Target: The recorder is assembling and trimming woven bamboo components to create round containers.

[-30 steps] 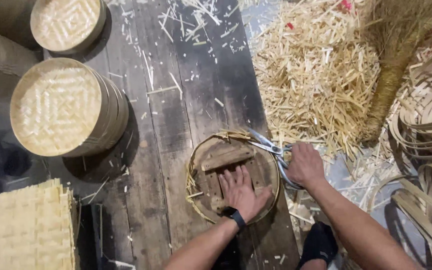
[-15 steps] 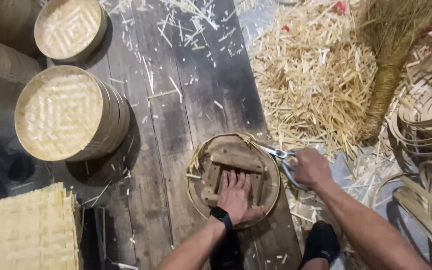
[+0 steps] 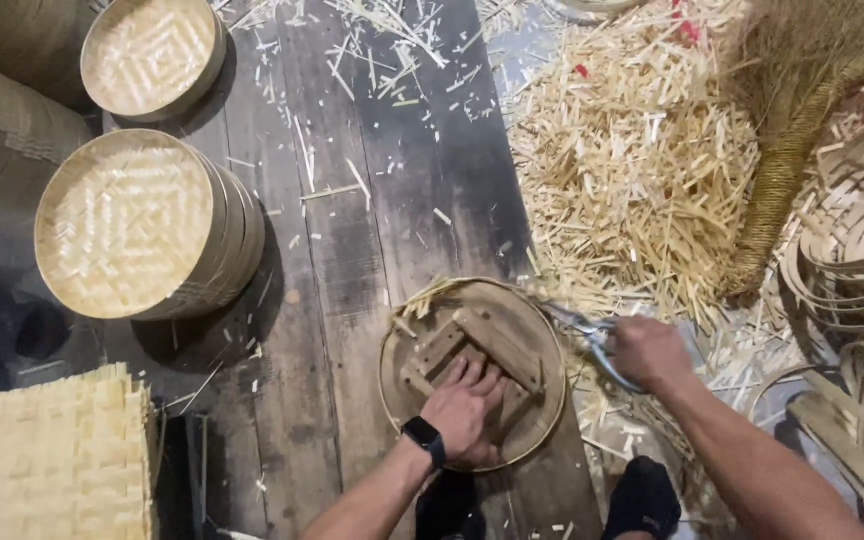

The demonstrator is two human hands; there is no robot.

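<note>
With the round bamboo tray [image 3: 542, 400] lying flat on the dark plank floor [image 3: 352, 260], I log the left hand [image 3: 467, 412] spread on the wooden cross-battens [image 3: 472, 352] inside it, fingers [image 3: 474, 378] flat and wide, pinning rather than gripping. The right hand [image 3: 649, 352] sits just off the tray's right rim, fingers wrapped closed around scissors [image 3: 584, 330]. The blades point left toward that rim, their long axis roughly across the tray's edge; the right hand is nearer the rim. Bamboo offcuts [image 3: 632, 160] lie beyond the tray; a lidded woven basket [image 3: 137, 225] stands well left.
</note>
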